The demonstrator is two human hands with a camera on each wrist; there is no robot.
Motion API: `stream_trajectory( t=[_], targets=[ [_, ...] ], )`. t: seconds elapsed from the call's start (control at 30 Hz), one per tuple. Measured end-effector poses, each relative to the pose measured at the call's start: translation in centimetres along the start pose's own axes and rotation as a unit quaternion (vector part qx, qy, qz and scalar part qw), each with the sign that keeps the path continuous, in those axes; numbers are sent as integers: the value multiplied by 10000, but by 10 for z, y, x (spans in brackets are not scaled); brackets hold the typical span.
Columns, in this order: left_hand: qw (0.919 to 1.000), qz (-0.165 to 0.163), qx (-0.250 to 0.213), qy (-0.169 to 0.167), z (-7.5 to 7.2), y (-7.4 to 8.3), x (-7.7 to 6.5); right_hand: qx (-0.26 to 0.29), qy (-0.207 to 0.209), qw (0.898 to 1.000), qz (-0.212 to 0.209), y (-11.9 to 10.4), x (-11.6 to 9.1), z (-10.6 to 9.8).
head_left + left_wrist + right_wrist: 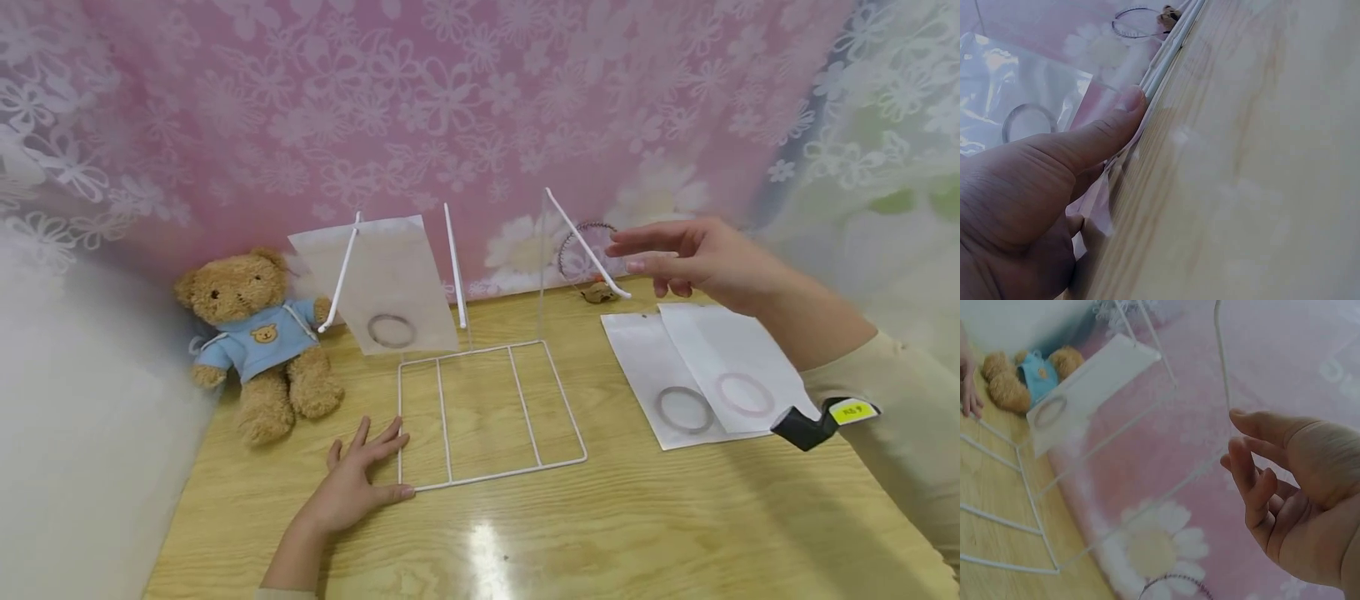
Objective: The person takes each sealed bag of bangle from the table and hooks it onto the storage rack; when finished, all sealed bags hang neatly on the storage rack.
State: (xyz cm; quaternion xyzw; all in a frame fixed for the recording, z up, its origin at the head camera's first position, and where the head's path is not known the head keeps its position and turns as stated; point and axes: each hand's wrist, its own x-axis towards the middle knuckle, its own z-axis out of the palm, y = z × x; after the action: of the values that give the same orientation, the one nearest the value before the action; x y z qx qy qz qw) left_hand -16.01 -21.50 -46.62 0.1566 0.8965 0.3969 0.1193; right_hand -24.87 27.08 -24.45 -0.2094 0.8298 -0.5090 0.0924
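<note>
A white wire display rack (489, 478) stands on the table, with three prongs rising at its back. My left hand (356, 492) rests at the base's front left corner, fingers spread across the side wire and thumb on the corner. From the left prong hangs a white packet (375, 275) with a grey bangle (392, 331) in it. My right hand (720, 260) is raised beside the right prong (588, 243), holding nothing. Its fingers are loosely bent, and in the right wrist view the thumb tip overlaps a white wire (1222, 369).
Two overlapping white packets (633, 333), each with a bangle, lie at the right. Behind the right prong is a beaded loop (562, 250) with a brown pendant (598, 292). A teddy bear (255, 333) in a blue top sits at the left, before a pink floral curtain (480, 108).
</note>
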Motion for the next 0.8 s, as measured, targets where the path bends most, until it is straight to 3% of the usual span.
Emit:
stream_trajectory(
  t=[0.4,0.8],
  targets=[
    [9998,-131,-76,-129,3,0,-2,-94,-207,9997,-122,75,7,-16],
    [10000,-5,-42,-38,-2,0,1,-642,168,9954,687,138,21,-22]
  ],
)
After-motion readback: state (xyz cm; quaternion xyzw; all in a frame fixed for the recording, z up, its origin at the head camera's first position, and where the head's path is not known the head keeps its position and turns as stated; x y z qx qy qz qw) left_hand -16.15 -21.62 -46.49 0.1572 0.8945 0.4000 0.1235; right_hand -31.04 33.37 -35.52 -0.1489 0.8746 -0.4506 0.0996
